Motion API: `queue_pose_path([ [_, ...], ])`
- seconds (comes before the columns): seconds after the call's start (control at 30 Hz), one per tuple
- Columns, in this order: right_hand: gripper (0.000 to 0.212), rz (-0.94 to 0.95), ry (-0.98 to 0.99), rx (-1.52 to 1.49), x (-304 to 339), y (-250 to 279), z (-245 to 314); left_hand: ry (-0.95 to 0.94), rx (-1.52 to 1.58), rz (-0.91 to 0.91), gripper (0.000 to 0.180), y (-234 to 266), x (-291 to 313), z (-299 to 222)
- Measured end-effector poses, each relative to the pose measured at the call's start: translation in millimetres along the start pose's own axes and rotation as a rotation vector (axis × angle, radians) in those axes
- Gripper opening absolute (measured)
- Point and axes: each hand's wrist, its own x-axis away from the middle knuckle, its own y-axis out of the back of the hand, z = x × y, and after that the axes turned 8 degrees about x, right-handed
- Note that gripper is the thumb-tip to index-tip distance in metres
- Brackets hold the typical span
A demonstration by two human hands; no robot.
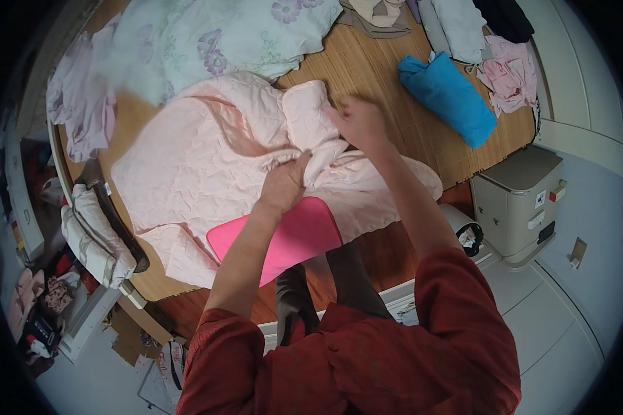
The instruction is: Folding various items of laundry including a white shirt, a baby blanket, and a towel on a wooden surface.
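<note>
A pale pink quilted garment (180, 159) lies spread and rumpled across the bed in front of me. My left hand (286, 184) is closed on a gathered fold near its middle, with the fingertips partly buried in the cloth. Just right of the raised sleeve end (304, 111), my right hand (361, 126) has its fingers bent and apart, slightly blurred. One of its fingers reaches the sleeve's edge; no cloth shows gripped in it. Beneath my left forearm, a bright pink panel with rounded corners (294, 235) lies at the garment's near edge.
A floral quilt (214, 41) covers the far left of the woven mat (363, 62). A rolled blue cloth (446, 97) and a crumpled pink garment (509, 75) lie to the right, with more folded clothes behind. Beyond the right edge stands a beige bin (516, 200).
</note>
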Motion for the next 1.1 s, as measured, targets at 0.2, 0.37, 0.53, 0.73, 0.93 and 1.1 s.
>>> queue_pose_path([
  [0.2,0.036,0.081,-0.039,0.249,-37,-29,81,0.1,0.167,0.083,0.059,-2,24,-2],
  [0.37,0.024,0.221,0.083,-0.143,-19,-24,44,-0.013,-0.019,0.139,0.04,18,63,-9],
  [0.53,0.019,0.144,0.29,-0.252,14,90,26,-0.158,-0.175,-0.09,0.035,54,100,-42],
  [0.73,0.022,0.269,0.444,-0.389,83,188,103,-0.371,0.269,-0.346,0.023,113,135,-92],
  [0.93,0.014,0.457,0.605,-0.541,138,243,170,-0.389,0.473,-0.497,0.031,184,160,-137],
  [1.1,0.008,0.43,0.725,-0.742,162,232,209,-0.259,0.515,-0.371,0.06,207,188,-156],
])
